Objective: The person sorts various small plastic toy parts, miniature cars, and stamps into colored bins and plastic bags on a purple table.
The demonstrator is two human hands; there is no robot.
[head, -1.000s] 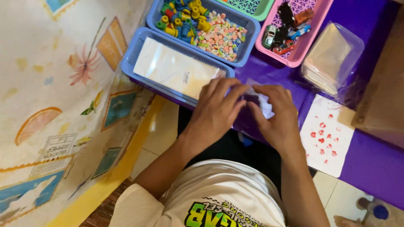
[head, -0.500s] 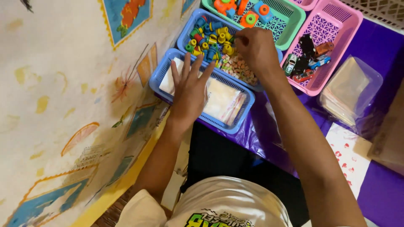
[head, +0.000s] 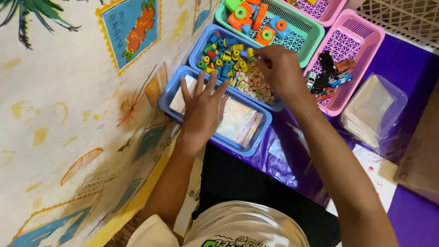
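At the far left hangs a cream patterned cloth (head: 68, 114) with printed pictures, running along the left edge of the counter (head: 411, 219), which is covered in purple sheeting; next to it, at the counter's near-left edge, stands a blue basket (head: 171, 93) holding flat clear bags (head: 240, 121); the left hand (head: 201, 110) lies palm-down in this basket, fingers spread, resting on the bags and pinching nothing; its fingertips reach toward the basket's far wall.

Just beyond, touching that basket, stands a second blue basket (head: 199, 48) with two sorts of contents: small coloured cylinder pieces (head: 224, 57) in its left part and small pale pastel beads (head: 256, 84) in its right part; the right hand (head: 276, 68) hovers over this basket, fingers pressed together at the tips; it appears to pinch a small piece at the fingertips, though what exactly cannot be told.

Farther back stands a green basket (head: 304, 39) containing larger orange, blue and green toy parts (head: 254, 18); right of it a pink basket (head: 361, 36) holds small toy cars (head: 327, 75); another pink basket (head: 327, 11) shows partly at the top edge.

Toward the counter's right side lies a stack of clear plastic bags (head: 372, 112); near the counter's near-right edge lies a white sheet (head: 379, 176) with small red marks; a brown cardboard piece (head: 423, 151) sits at the right edge.
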